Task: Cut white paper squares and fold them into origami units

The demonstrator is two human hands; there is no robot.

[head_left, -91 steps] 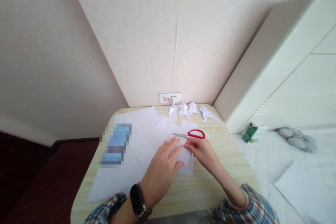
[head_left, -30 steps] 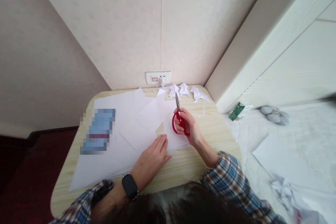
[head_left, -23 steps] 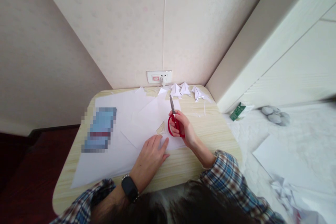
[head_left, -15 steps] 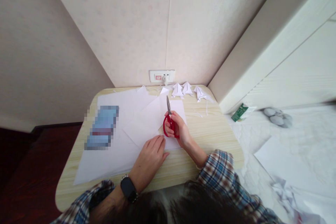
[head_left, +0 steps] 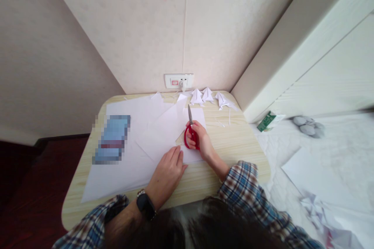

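My right hand [head_left: 201, 138] is wrapped round red-handled scissors [head_left: 189, 118], fingers at the loops. Their blades look closed and point towards the wall, above the white paper. My left hand [head_left: 168, 167] lies palm down with fingers stretched out, pressing on the near edge of a white sheet [head_left: 163, 136]. A watch [head_left: 146, 205] is on that wrist. Beneath, larger white paper [head_left: 117, 181] covers much of the small wooden table [head_left: 236, 144]. Between the two hands, a small gap shows bare wood.
Several folded paper shapes [head_left: 207, 95] line the table's back edge, with thin paper scraps [head_left: 229, 116] nearby. A blurred-out phone-like object [head_left: 113, 138] rests on the left paper. The wall socket [head_left: 179, 81] holds a plug. On the right bedding lie a green carton [head_left: 266, 121] and loose paper [head_left: 309, 175].
My right hand and the scissors have shifted slightly to the right, away from the left hand. The left hand stays on the sheet. The whole view has moved a little.
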